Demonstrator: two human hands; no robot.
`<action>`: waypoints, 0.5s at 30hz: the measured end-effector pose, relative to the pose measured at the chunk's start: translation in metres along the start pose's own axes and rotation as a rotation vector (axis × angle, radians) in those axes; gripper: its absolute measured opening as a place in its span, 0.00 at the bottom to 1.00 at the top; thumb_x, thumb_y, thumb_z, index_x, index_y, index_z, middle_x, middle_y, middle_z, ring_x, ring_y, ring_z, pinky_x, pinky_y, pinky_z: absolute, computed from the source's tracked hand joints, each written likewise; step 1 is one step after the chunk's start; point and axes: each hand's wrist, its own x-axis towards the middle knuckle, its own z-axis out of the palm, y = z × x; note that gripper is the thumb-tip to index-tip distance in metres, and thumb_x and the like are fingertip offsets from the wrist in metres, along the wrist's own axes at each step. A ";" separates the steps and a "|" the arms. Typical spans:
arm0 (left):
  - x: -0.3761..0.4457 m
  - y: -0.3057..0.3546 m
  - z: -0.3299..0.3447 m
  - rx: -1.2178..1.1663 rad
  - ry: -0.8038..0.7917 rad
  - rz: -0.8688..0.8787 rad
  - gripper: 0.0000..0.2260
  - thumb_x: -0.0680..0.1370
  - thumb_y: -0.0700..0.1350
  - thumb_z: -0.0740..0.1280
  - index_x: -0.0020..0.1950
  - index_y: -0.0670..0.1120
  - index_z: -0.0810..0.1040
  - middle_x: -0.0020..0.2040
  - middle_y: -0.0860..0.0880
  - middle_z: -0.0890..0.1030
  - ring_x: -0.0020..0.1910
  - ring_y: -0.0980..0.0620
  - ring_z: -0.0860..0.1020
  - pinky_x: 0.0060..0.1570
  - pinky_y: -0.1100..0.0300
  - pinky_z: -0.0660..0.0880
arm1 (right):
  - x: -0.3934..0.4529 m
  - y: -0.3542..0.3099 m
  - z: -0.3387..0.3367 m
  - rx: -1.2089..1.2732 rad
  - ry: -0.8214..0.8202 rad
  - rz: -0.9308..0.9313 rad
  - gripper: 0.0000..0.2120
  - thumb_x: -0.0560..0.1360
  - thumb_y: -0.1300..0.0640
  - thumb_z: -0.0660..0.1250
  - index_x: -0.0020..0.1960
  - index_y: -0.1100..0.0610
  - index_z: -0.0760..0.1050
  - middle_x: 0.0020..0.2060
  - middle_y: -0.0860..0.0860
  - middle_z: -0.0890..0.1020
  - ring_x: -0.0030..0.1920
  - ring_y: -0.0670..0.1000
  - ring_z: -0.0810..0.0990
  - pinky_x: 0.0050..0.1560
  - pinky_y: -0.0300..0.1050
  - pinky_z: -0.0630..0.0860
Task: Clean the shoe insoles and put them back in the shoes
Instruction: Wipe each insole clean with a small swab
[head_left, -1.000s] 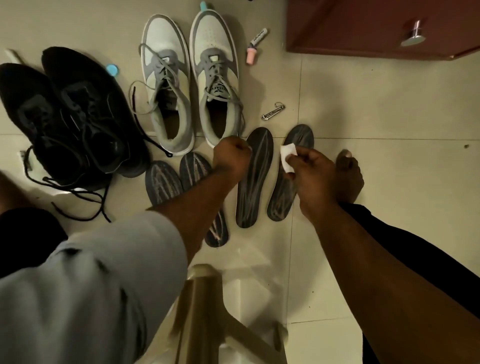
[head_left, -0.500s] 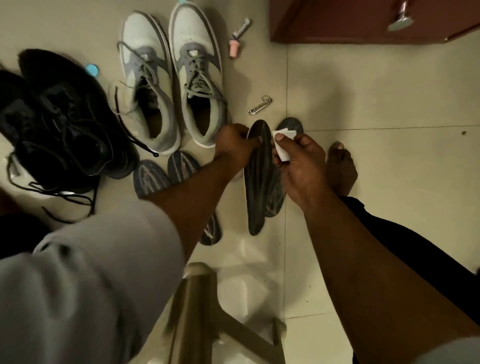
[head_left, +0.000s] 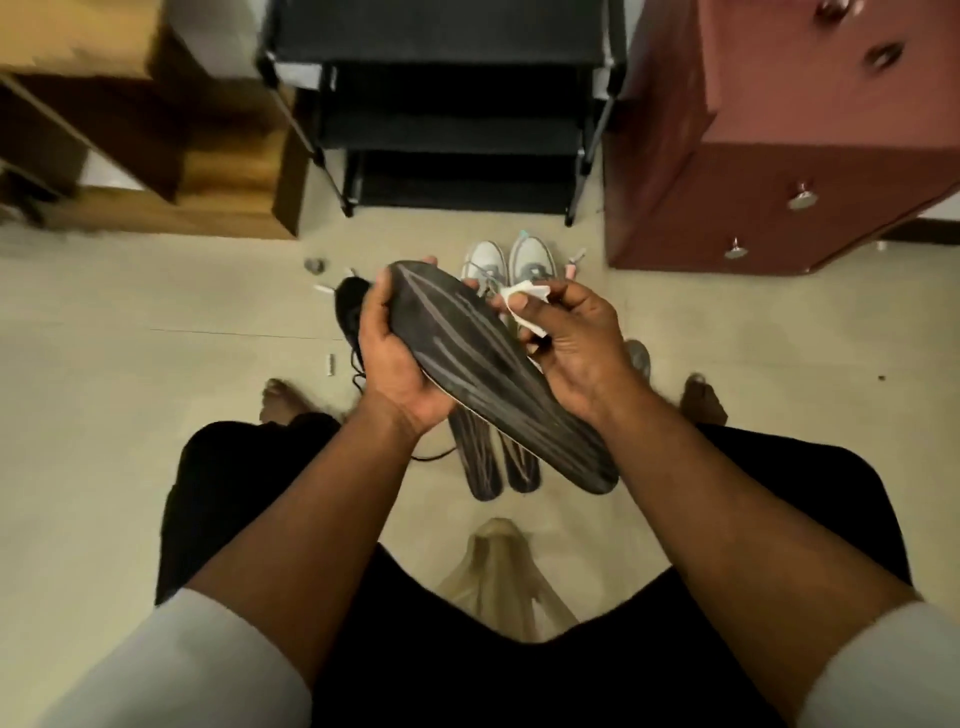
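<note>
With left hand (head_left: 400, 358) clasping the dark insole (head_left: 483, 364) and right hand (head_left: 566, 338) pinching a white wipe (head_left: 524, 306), risks flexing, slipping floorwards if rubbed hard.

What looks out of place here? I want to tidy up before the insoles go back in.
Small bits lie loose on the floor: a round cap near the wooden shelf and a small white piece left of the black shoe. Two insoles lie loose on the floor under the held insole.
</note>
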 end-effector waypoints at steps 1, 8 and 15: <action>-0.015 0.005 -0.004 -0.042 -0.016 0.052 0.23 0.76 0.63 0.60 0.56 0.47 0.78 0.51 0.41 0.79 0.48 0.41 0.80 0.57 0.46 0.76 | -0.014 0.000 0.014 -0.013 -0.025 0.005 0.06 0.68 0.67 0.73 0.43 0.59 0.79 0.42 0.61 0.83 0.37 0.54 0.79 0.34 0.42 0.76; -0.064 0.020 -0.039 -0.110 -0.011 0.121 0.26 0.76 0.64 0.57 0.64 0.47 0.77 0.59 0.41 0.78 0.58 0.39 0.76 0.64 0.41 0.70 | -0.066 0.020 0.065 -0.321 0.015 -0.076 0.06 0.73 0.60 0.71 0.49 0.60 0.80 0.40 0.58 0.84 0.36 0.52 0.81 0.35 0.44 0.77; -0.040 0.012 -0.035 -0.059 -0.030 -0.072 0.39 0.75 0.74 0.50 0.68 0.45 0.76 0.63 0.38 0.79 0.63 0.39 0.78 0.62 0.43 0.75 | -0.027 0.020 0.077 -0.666 0.052 -0.350 0.05 0.72 0.58 0.72 0.49 0.55 0.82 0.40 0.50 0.84 0.40 0.50 0.83 0.42 0.46 0.81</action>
